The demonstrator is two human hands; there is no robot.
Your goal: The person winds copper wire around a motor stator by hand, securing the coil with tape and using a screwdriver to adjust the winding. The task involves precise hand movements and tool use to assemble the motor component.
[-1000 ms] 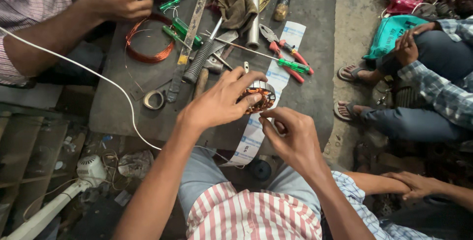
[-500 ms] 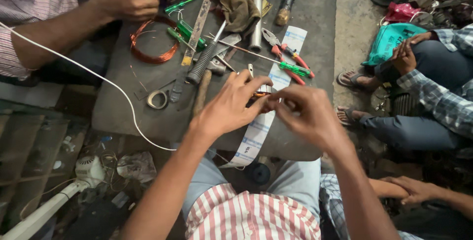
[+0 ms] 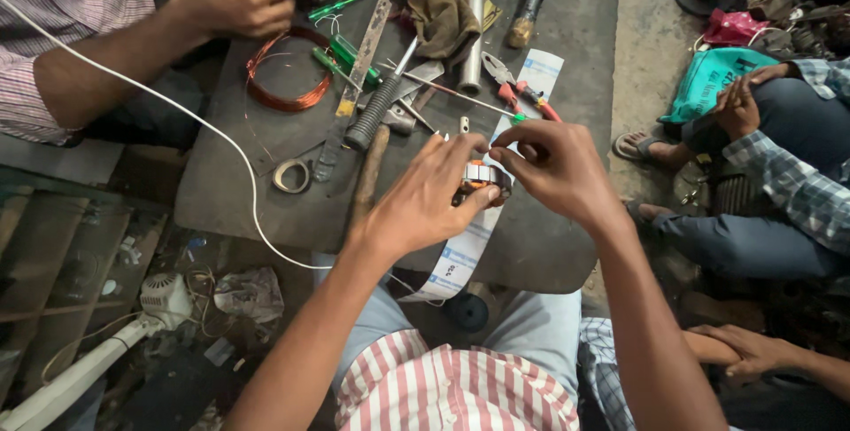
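Copper-wound motor coil (image 3: 482, 181) sits between both hands above the dark desk (image 3: 266, 201), over a white paper strip (image 3: 469, 250). Left hand (image 3: 425, 201) fingers curl closed around its near side; right hand (image 3: 553, 165) fingers pinch its top edge. Hammer (image 3: 367, 174) lies just left.

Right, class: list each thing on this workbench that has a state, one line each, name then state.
left hand: gripping the small wound motor part
right hand: fingertips pinching at the motor part's top
small wound motor part: held between both hands, above the paper strip
paper strip: flat, hanging over the bench edge
copper wire coil: lying flat, loosely wound
tape roll: lying flat
hammer: lying down, untouched
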